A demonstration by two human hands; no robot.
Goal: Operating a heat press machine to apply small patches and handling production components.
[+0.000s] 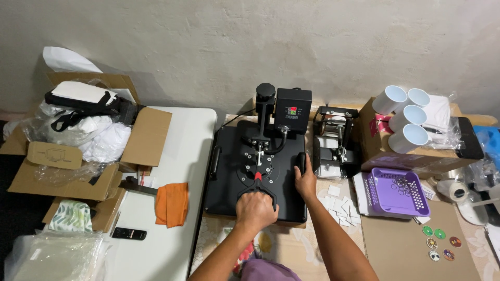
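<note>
Fingers (249,200) wrap press handle (257,191); right hand (305,181) on edge.

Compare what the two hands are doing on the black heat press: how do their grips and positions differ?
The left hand is closed in a fist around the front handle, while the right hand grips the right side handle. The left hand sits at the near middle of the heat press; the right hand is farther back, at its right edge. Both touch the press, knuckles up.
</note>
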